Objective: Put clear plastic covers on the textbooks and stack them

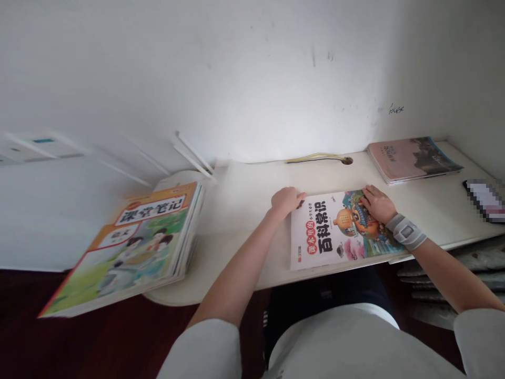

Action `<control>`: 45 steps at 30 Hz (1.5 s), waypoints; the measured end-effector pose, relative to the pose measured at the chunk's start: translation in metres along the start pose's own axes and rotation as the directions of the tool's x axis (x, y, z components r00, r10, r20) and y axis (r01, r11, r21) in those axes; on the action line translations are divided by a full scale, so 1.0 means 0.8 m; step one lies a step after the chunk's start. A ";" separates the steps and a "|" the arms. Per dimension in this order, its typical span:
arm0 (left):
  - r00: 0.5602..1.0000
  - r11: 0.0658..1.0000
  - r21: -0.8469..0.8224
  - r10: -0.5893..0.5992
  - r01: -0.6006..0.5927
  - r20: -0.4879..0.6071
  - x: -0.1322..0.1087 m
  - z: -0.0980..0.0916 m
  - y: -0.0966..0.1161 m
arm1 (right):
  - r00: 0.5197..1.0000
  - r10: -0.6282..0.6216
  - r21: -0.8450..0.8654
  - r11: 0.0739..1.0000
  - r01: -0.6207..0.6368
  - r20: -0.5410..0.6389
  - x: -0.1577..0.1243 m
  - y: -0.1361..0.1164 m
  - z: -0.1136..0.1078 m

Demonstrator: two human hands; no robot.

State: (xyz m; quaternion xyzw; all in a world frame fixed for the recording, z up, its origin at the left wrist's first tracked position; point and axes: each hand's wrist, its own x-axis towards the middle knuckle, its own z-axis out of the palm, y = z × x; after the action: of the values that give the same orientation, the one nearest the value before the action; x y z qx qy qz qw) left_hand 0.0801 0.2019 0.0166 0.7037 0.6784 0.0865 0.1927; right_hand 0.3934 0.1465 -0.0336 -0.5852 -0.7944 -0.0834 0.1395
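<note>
A paperback book with a white cover, big Chinese characters and an orange gourd picture lies face up near the front edge of the white desk. My left hand is closed at its upper left corner, fingers curled and partly hidden. At the upper right side of the book, my right hand grips the edge, with fingertips at the corner and over the cover. A grey band wraps my right wrist.
On the left, a thick stack of books with an orange and green cover overhangs the desk. Pinkish booklets lie at the back right, near a phone. Thin cables run into a desk hole by the wall.
</note>
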 end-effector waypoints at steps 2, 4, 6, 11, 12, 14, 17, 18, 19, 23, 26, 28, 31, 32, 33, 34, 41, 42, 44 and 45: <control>0.999 0.997 -0.075 -0.010 0.013 0.039 0.005 -0.005 0.001 | 1.000 0.003 0.007 1.000 -0.003 -0.012 0.000 0.002 0.002; 0.998 0.984 -0.177 -0.012 0.024 0.067 0.006 -0.011 0.002 | 1.000 0.009 0.018 1.000 -0.009 -0.017 0.000 0.003 0.004; 0.996 0.953 -0.302 -0.011 0.036 0.085 -0.002 -0.016 0.001 | 1.000 0.016 0.027 1.000 -0.015 -0.020 0.000 0.002 0.005; 0.966 0.662 -0.726 0.011 0.187 0.259 -0.077 -0.012 -0.020 | 1.000 0.016 0.016 1.000 -0.016 -0.025 -0.001 0.000 0.005; 0.927 0.494 -0.812 0.032 0.311 0.375 -0.100 -0.007 -0.026 | 1.000 0.018 0.012 1.000 -0.018 -0.023 -0.001 -0.001 0.004; 0.841 0.299 -0.824 0.108 0.481 0.531 -0.148 0.003 -0.036 | 1.000 0.023 0.011 1.000 -0.023 -0.021 -0.001 -0.002 0.002; 0.797 0.196 -0.805 0.135 0.561 0.588 -0.205 0.015 -0.038 | 0.999 0.033 0.033 0.999 -0.033 -0.014 0.001 -0.004 0.000; 0.815 0.176 -0.820 0.115 0.545 0.567 -0.217 0.016 -0.035 | 0.999 0.036 0.046 0.998 -0.036 -0.005 0.002 -0.005 -0.001; 0.840 0.162 -0.840 0.093 0.517 0.535 -0.226 0.017 -0.032 | 0.999 0.041 0.062 0.997 -0.042 0.006 0.002 -0.005 -0.001; 0.906 0.163 -0.903 0.086 0.398 0.415 -0.241 0.011 -0.016 | 0.992 0.118 0.200 0.972 -0.123 0.040 -0.009 0.002 -0.011; 0.913 0.172 -0.915 0.124 0.366 0.388 -0.238 0.007 -0.006 | 0.981 0.180 0.415 0.889 -0.195 0.073 -0.031 0.028 -0.036; 0.919 0.146 -0.928 0.153 0.344 0.364 -0.226 0.009 0.006 | 0.965 0.228 0.589 0.765 -0.259 0.130 -0.049 0.057 -0.063; 0.927 0.059 -0.954 0.225 0.294 0.300 -0.187 0.022 0.041 | 0.877 0.436 0.800 0.443 -0.404 0.202 -0.077 0.108 -0.105; 0.925 0.026 -0.959 0.258 0.281 0.278 -0.168 0.028 0.057 | 0.824 0.532 0.842 0.341 -0.417 0.193 -0.085 0.124 -0.116; 0.921 -0.004 -0.961 0.287 0.275 0.263 -0.149 0.036 0.076 | 0.757 0.631 0.878 0.254 -0.406 0.168 -0.092 0.138 -0.123; 0.915 -0.035 -0.960 0.315 0.276 0.252 -0.128 0.045 0.096 | 0.677 0.721 0.912 0.163 -0.376 0.151 -0.098 0.149 -0.126; 0.908 0.000 -0.974 0.360 0.228 0.213 -0.003 0.109 0.256 | 0.494 0.800 0.940 -0.272 -0.207 0.340 -0.077 0.183 -0.089; 0.905 0.034 -0.976 0.368 0.214 0.211 0.009 0.116 0.273 | 0.506 0.792 0.939 -0.264 -0.220 0.341 -0.066 0.188 -0.083; 0.901 0.118 -0.978 0.382 0.173 0.206 0.030 0.127 0.299 | 0.512 0.792 0.939 -0.222 -0.264 0.332 -0.043 0.202 -0.074; 0.898 0.175 -0.974 0.390 0.146 0.205 0.039 0.131 0.308 | 0.503 0.802 0.937 -0.193 -0.290 0.321 -0.033 0.210 -0.070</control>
State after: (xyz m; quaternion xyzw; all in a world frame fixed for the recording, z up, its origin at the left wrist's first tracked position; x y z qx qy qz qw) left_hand 0.3491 0.2153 0.0123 0.4705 0.3461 0.3636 0.7257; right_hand 0.5677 0.1566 0.0060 -0.6085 -0.2352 0.3896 0.6501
